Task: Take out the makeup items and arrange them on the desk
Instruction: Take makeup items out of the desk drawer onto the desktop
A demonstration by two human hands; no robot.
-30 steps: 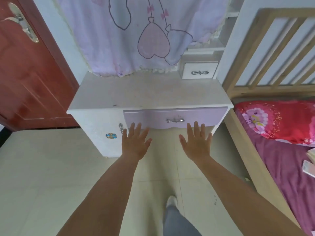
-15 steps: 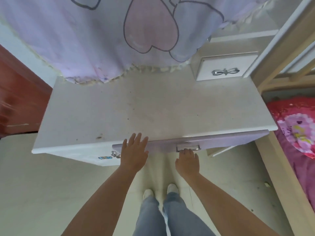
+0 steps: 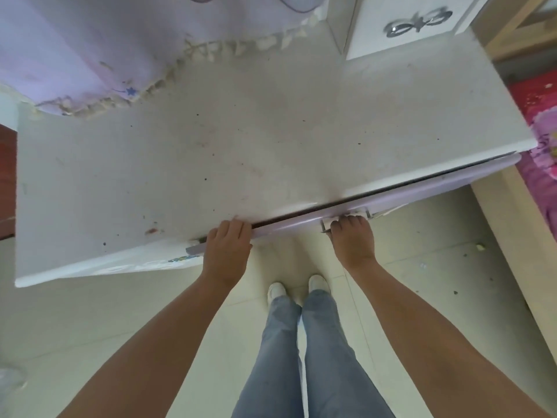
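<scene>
The person stood over a white dressing surface (image 3: 241,140), looking almost straight down. Its lilac drawer front (image 3: 416,188) stood out a little from the edge, with a thin dark gap showing along its top. The left hand (image 3: 227,251) gripped the drawer's left end, fingers curled over the top lip. The right hand (image 3: 352,236) had its fingers hooked round the silver drawer handle (image 3: 346,217), which showed only at its ends beside the knuckles. No makeup items could be seen; the gap was too narrow to show what lay inside the drawer.

The surface was marked with small dark specks and a reddish smudge (image 3: 151,231) near its front edge. At the back left a lilac curtain (image 3: 90,46) with a frayed cream fringe hung down onto it. At the back right stood a small white drawer (image 3: 404,22) with a silver bow-shaped pull. A red and pink bedcover (image 3: 539,116) showed at the right. Below, blue jeans (image 3: 301,357) and white shoes (image 3: 318,282) stood on a pale tiled floor (image 3: 90,327).
</scene>
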